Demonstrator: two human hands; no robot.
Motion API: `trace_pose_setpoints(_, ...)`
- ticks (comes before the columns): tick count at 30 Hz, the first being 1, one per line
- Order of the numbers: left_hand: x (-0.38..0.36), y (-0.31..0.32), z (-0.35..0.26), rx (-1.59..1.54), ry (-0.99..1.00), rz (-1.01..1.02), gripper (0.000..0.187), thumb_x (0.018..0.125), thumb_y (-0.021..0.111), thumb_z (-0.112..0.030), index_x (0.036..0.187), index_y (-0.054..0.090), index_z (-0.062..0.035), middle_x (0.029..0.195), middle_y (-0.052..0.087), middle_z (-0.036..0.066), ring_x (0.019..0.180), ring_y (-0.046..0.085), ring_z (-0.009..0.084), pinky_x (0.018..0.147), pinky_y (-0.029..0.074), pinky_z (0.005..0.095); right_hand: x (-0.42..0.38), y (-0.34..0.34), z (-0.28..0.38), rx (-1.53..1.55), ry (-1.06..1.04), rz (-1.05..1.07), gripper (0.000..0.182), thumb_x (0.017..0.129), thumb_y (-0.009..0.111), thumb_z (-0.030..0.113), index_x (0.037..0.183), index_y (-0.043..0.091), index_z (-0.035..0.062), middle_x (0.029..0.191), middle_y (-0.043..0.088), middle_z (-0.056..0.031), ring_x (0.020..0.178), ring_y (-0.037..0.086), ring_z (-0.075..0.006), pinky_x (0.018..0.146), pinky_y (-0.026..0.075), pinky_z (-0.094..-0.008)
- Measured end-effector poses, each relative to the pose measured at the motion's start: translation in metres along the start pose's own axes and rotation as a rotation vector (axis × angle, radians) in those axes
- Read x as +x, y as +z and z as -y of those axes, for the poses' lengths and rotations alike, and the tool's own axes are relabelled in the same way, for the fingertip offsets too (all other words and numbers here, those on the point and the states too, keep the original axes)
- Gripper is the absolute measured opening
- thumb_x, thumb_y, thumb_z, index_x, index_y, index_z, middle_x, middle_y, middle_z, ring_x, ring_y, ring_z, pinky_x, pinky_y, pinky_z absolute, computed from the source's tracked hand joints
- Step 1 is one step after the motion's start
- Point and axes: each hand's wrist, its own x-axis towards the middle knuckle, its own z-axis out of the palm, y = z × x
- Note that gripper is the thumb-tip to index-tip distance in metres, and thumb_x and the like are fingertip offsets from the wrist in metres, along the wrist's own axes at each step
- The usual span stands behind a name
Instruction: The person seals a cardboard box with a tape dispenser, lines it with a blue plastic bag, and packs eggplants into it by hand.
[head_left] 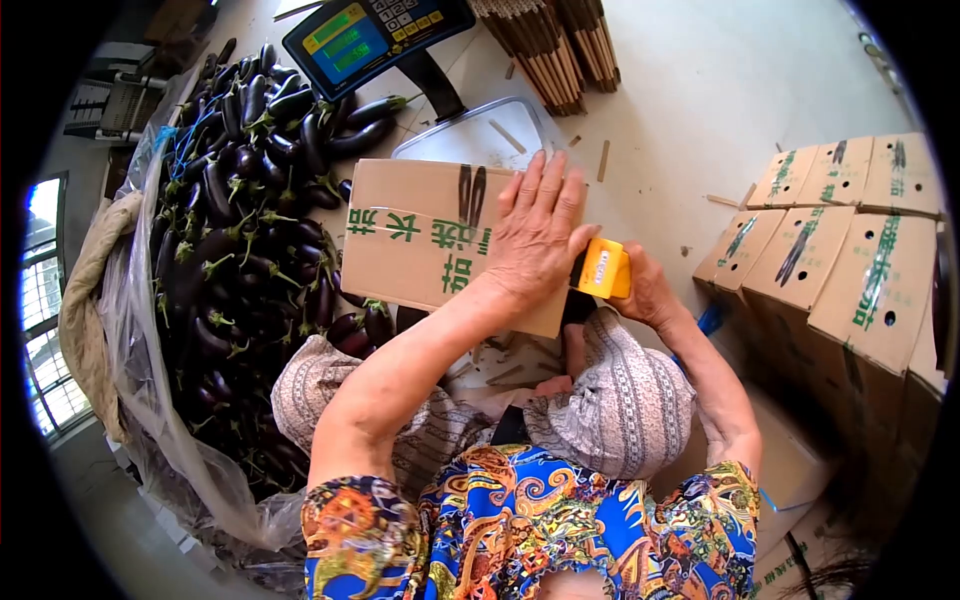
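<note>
A closed cardboard box (400, 260) with green lettering and a printed eggplant picture rests in front of me, between my knees and the scale. My left hand (538, 225) lies flat on the right part of its top, fingers stretched toward the scale. At the box's right edge, my right hand (645, 287) is wrapped round a yellow tape dispenser (605, 268), which sits close to my left thumb. A strip of clear tape seems to run across the box top.
Eggplants (240, 250) fill a plastic-lined area at the left. Beyond the box stands a scale with a lit display (345, 45) and metal platform (500, 128). Folded cardboard (550, 50) stands at the back. Packed boxes (865, 260) are stacked at the right; cardboard strips (603, 160) litter the floor.
</note>
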Motion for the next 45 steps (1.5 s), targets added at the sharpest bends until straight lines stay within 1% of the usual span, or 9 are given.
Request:
trace_pose_setpoints(18, 0.001, -0.007, -0.004, 0.101, 0.005, 0.064, 0.064, 0.097, 0.047, -0.042, 0.150, 0.032, -0.0095, 0.156, 0.031, 0.011, 0.145, 0.024, 0.0295, 0.116, 0.015, 0.0443, -0.103, -0.029, -0.087, -0.326, 0.124, 0.066, 0.047, 0.072, 0.076, 0.013, 0.108, 0.047, 0.0044, 0.092, 0.055, -0.0202, 0.085, 0.059, -0.0427, 0.070, 0.050, -0.0444)
trace_pose_setpoints(24, 0.001, -0.007, -0.007, 0.118, -0.001, 0.068, 0.065, 0.097, 0.048, -0.043, 0.150, 0.033, -0.0080, 0.155, 0.031, 0.012, 0.145, 0.025, 0.0308, 0.116, 0.016, 0.0446, -0.055, -0.004, -0.030, -0.664, 0.425, 0.347, 0.049, 0.068, 0.075, 0.008, 0.110, 0.050, 0.0048, 0.096, 0.062, -0.0158, 0.090, 0.064, -0.0355, 0.074, 0.053, -0.0452)
trace_pose_setpoints(28, 0.001, -0.001, -0.005, 0.093, 0.006, 0.036, 0.066, 0.097, 0.048, -0.043, 0.150, 0.032, -0.0068, 0.155, 0.031, 0.013, 0.145, 0.025, 0.0321, 0.116, 0.016, 0.0457, 0.030, 0.074, -0.020, -0.906, 0.532, 0.360, 0.011, 0.078, 0.064, 0.011, 0.088, 0.067, 0.0145, 0.091, 0.069, -0.0087, 0.080, 0.069, -0.0208, 0.055, 0.051, -0.0400)
trace_pose_setpoints(31, 0.001, -0.002, -0.003, 0.079, 0.006, 0.028, 0.066, 0.097, 0.048, -0.043, 0.150, 0.031, -0.0069, 0.155, 0.031, 0.014, 0.145, 0.025, 0.0327, 0.116, 0.017, 0.0461, 0.057, 0.053, 0.029, -1.216, 0.086, 0.537, 0.008, 0.079, 0.064, 0.016, 0.081, 0.070, 0.0200, 0.078, 0.071, -0.0031, 0.075, 0.069, -0.0176, 0.050, 0.049, -0.0360)
trace_pose_setpoints(34, 0.001, -0.003, 0.000, -0.019, -0.019, 0.030, 0.065, 0.098, 0.047, -0.041, 0.151, 0.030, -0.0084, 0.155, 0.030, 0.014, 0.145, 0.024, 0.0324, 0.117, 0.016, 0.0459, 0.053, 0.038, 0.009, -0.832, 0.450, 0.505, 0.014, 0.075, 0.070, 0.015, 0.088, 0.070, 0.0153, 0.084, 0.071, -0.0055, 0.081, 0.071, -0.0220, 0.056, 0.054, -0.0381)
trace_pose_setpoints(36, 0.003, -0.009, 0.005, -0.155, -0.046, 0.052, 0.064, 0.098, 0.045, -0.041, 0.152, 0.029, -0.0096, 0.156, 0.029, 0.015, 0.146, 0.023, 0.0321, 0.117, 0.016, 0.0459, 0.031, 0.014, -0.002, -0.728, 0.511, 0.619, 0.047, 0.064, 0.080, 0.013, 0.104, 0.056, 0.0050, 0.096, 0.069, -0.0137, 0.091, 0.069, -0.0319, 0.075, 0.057, -0.0423)
trace_pose_setpoints(38, 0.007, -0.021, 0.027, -0.341, -0.060, 0.004, 0.064, 0.100, 0.043, -0.042, 0.154, 0.024, -0.0141, 0.158, 0.025, 0.016, 0.147, 0.020, 0.0321, 0.117, 0.017, 0.0496, 0.016, -0.008, -0.004, -0.696, 0.613, 0.834, 0.061, 0.067, 0.080, 0.028, 0.116, 0.055, 0.0017, 0.108, 0.065, -0.0199, 0.102, 0.065, -0.0345, 0.088, 0.053, -0.0418)
trace_pose_setpoints(41, 0.013, -0.031, 0.078, -0.170, -0.145, -0.155, 0.061, 0.098, 0.048, -0.040, 0.150, 0.032, -0.0118, 0.155, 0.030, 0.015, 0.144, 0.026, 0.0333, 0.116, 0.020, 0.0491, -0.019, -0.011, -0.014, -0.705, 0.383, 0.487, 0.078, 0.079, 0.071, 0.047, 0.136, 0.045, -0.0010, 0.132, 0.054, -0.0243, 0.124, 0.053, -0.0329, 0.103, 0.043, -0.0415)
trace_pose_setpoints(45, -0.007, -0.054, 0.164, 0.384, -0.242, -0.197, 0.058, 0.097, 0.050, -0.043, 0.142, 0.045, -0.0075, 0.147, 0.043, 0.017, 0.135, 0.040, 0.0334, 0.111, 0.033, 0.0419, 0.040, 0.006, 0.024, 0.536, 0.596, -0.155, 0.075, 0.096, 0.047, 0.050, 0.149, 0.028, -0.0007, 0.153, 0.031, -0.0240, 0.140, 0.033, -0.0331, 0.115, 0.026, -0.0391)
